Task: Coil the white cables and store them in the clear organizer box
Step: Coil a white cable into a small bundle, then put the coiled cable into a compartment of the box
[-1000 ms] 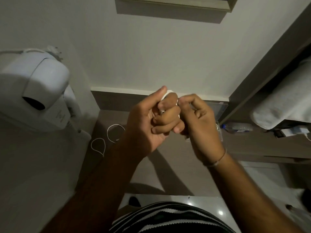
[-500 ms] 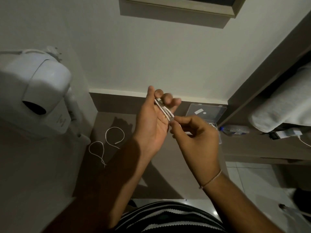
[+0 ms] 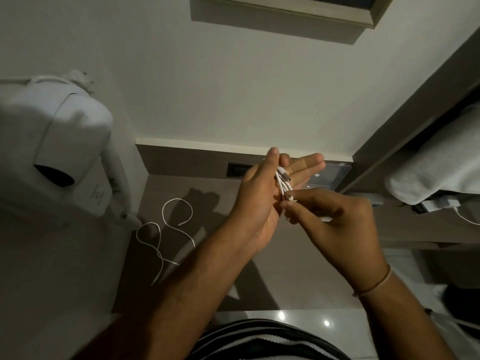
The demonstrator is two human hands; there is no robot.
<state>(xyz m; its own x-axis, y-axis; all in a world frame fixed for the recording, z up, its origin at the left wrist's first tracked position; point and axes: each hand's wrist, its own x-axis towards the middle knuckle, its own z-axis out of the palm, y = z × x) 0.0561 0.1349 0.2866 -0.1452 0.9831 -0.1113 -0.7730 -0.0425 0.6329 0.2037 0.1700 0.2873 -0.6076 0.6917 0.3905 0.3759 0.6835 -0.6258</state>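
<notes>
right hand (image 3: pixel 335 222) pinches cable (image 3: pixel 282 184); clear box (image 3: pixel 335 175) half-hidden.

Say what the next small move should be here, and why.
Probably tuck the loose end into the coil. The coiled cable lies across the straight fingers of the left hand, while the right hand pinches its free end beside the loops; the clear organizer box sits just behind.

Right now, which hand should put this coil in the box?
Probably right: right hand pinches the coiled cable, clear organizer box on that side; left hand only cradles it.
</notes>
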